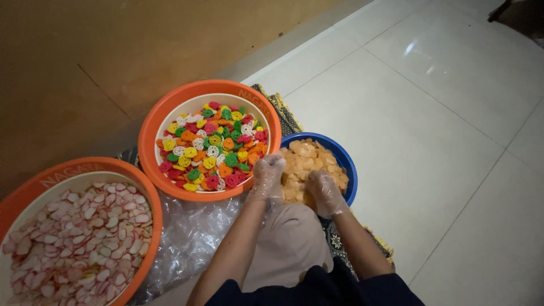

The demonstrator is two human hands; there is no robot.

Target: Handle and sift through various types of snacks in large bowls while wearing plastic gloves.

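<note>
Both my hands wear thin clear plastic gloves and reach into a blue basin (345, 159) heaped with pale orange chips (306, 156). My left hand (267, 175) rests at the pile's left edge, fingers curled into the chips, next to the rim of an orange basin (156, 122). My right hand (324, 192) digs into the near side of the pile, fingers bent down among the chips. Whether either hand grips chips is hidden by the gloves and the pile.
The orange basin holds multicoloured round crackers (211, 146). A second orange basin (148, 195) at the left holds white-and-pink crackers (79, 238). Crumpled clear plastic (187, 235) lies between them. A patterned mat (290, 119) lies under the basins on white floor tiles (430, 130). A brown wall (102, 56) stands behind.
</note>
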